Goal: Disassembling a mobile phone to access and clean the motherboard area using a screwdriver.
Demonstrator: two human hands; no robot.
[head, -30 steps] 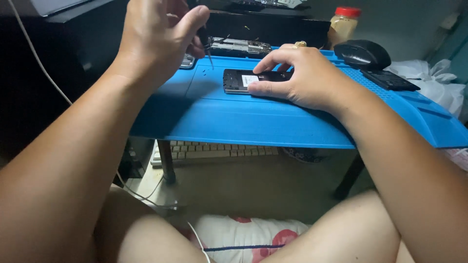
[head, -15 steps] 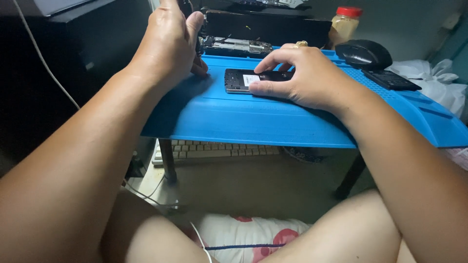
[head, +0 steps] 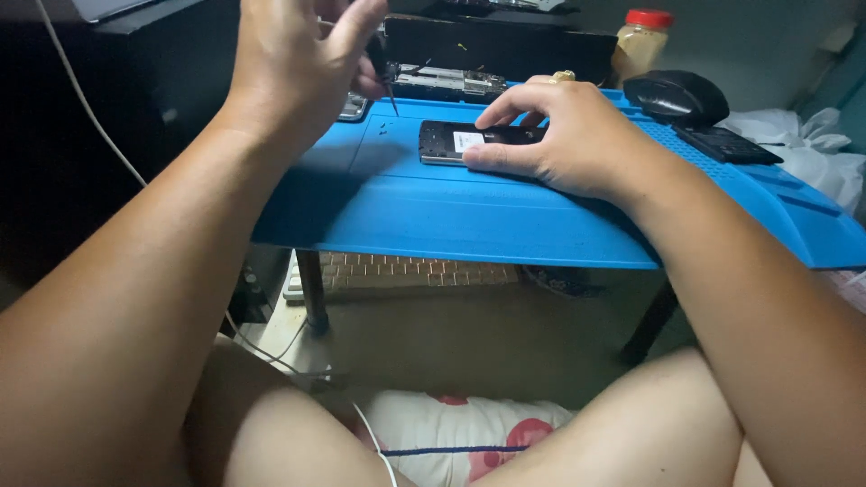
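**Opened phone lies crosswise on the blue mat**

The opened phone [head: 469,142] lies flat on the blue mat [head: 433,203] covering the desk, long axis running left to right. The right hand [head: 564,135], fingers spread, presses its right end. The raised left hand [head: 302,54] pinches a thin screwdriver [head: 388,86], tip pointing down.

Landmark: work mat [head: 433,203] on the low table.
Phone [head: 460,142]: on the mat, centre rear.
Mouse [head: 675,96]: right rear of the mat.
Jar [head: 641,38]: behind the mat.
Keyboard [head: 397,271]: beneath the mat.
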